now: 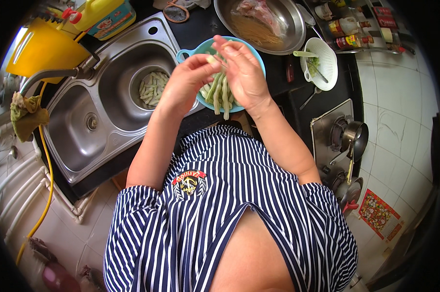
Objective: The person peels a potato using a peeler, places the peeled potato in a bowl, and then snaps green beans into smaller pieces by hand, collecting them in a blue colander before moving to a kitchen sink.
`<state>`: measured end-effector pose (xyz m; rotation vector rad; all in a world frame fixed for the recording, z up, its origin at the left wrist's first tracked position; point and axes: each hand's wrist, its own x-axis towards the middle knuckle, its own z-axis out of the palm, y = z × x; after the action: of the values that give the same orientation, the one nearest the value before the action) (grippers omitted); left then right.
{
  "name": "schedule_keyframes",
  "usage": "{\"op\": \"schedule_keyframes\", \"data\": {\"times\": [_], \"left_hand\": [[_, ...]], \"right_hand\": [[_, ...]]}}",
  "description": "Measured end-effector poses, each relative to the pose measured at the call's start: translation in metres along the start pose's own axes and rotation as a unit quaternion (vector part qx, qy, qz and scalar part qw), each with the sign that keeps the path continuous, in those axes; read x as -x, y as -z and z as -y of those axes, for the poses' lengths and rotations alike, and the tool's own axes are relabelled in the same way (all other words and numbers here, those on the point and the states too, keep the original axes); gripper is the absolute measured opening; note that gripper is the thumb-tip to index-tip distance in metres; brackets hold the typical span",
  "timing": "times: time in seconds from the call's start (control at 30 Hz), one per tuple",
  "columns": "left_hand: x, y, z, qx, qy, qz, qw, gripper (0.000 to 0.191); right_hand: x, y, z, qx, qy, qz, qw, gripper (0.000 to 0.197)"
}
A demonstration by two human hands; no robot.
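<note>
My left hand (185,82) pinches a short pale green piece (212,60), probably of bean, between thumb and fingertips. Close beside it, my right hand (243,75) has its fingers raised and partly spread; whether it holds anything is unclear. Both hands are above a light blue plastic basin (261,58) with a loop handle. Long green beans (223,93) lie in the basin, some hanging over its near rim. At the left, a round metal bowl (134,87) of short bean pieces (154,87) stands in the larger basin of the steel sink (114,58).
Behind the blue basin, a steel bowl (296,40) holds raw meat in liquid. To the right are a white colander (333,71), a spoon (309,98), seasoning bottles (349,27) and a gas stove (320,127). A faucet (52,75) reaches over the sink.
</note>
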<state>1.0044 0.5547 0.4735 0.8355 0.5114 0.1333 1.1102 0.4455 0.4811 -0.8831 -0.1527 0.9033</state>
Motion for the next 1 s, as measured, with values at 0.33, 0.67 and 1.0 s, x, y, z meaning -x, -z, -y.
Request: {"op": "schedule_keyframes", "data": {"times": [0.33, 0.67, 1.0], "left_hand": [[0.003, 0.014, -0.01, 0.09, 0.003, -0.033, 0.995, 0.025], [0.004, 0.018, -0.01, 0.083, 0.021, -0.034, 0.996, 0.022], [0.005, 0.033, -0.013, 0.078, 0.036, 0.009, 0.996, 0.019]], "right_hand": [[0.012, -0.007, 0.016, 0.545, 0.226, 0.059, 0.805, 0.015], [0.002, -0.005, 0.023, 0.671, 0.397, 0.138, 0.611, 0.006], [-0.008, -0.011, 0.015, 0.653, 0.372, 0.167, 0.638, 0.008]]}}
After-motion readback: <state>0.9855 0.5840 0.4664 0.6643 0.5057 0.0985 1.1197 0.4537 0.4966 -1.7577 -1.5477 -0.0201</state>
